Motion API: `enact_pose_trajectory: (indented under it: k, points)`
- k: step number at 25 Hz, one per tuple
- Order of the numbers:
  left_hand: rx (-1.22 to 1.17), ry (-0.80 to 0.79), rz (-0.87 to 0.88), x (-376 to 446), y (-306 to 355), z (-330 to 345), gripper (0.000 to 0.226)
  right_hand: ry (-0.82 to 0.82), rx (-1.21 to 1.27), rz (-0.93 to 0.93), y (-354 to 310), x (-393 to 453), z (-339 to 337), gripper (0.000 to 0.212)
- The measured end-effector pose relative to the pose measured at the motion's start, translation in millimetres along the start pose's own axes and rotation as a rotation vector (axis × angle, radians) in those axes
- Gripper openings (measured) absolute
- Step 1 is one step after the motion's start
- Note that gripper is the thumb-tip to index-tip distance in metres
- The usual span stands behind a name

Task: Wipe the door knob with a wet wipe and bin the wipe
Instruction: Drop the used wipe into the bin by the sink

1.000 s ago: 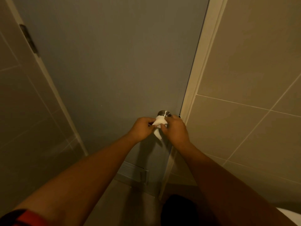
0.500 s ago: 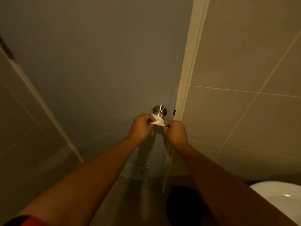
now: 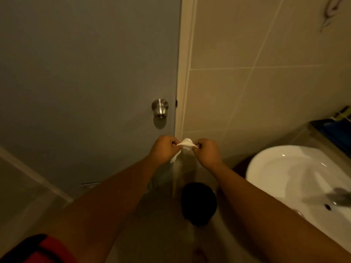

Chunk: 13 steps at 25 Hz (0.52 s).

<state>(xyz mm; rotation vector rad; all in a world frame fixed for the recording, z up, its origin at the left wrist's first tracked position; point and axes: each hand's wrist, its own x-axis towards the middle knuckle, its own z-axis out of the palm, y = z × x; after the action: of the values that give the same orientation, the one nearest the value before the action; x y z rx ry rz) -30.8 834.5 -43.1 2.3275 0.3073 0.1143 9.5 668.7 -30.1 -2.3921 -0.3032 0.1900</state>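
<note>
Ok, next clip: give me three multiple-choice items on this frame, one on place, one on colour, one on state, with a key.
1. Where is the wet wipe?
A. On the door knob
B. Between both hands, below the knob
C. In the sink

2. What colour is the door knob?
A. Silver metal
B. Red
C. Black

3. What state is the knob in?
A. Covered by the wipe
B. Gripped by one hand
C. Bare, untouched

Key: 1 B, the left hand and right hand pinch its ends; 2 A, it shines metallic; 3 C, both hands are below it.
</note>
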Motion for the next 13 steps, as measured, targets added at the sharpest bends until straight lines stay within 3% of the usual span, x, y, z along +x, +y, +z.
enact_pose_trajectory:
  k: [2,5,8,13]
  points:
    - [0.001,-0.07,-0.016,2.0,6.4,20.0,0.012,0.025,0.054,0.109,18.6,-10.3,-8.0,0.006]
    - [0.061,-0.208,0.004,10.0,20.2,57.1,0.011,0.064,0.127,0.275,52.9,-14.7,-16.4,0.022]
    - [0.066,-0.296,-0.018,25.5,22.7,94.9,0.017,0.042,0.217,0.41,91.3,-4.4,-12.2,0.015]
    - [-0.007,-0.362,-0.294,48.4,-22.6,155.8,0.013,-0.075,0.464,0.695,151.6,20.7,36.9,0.005]
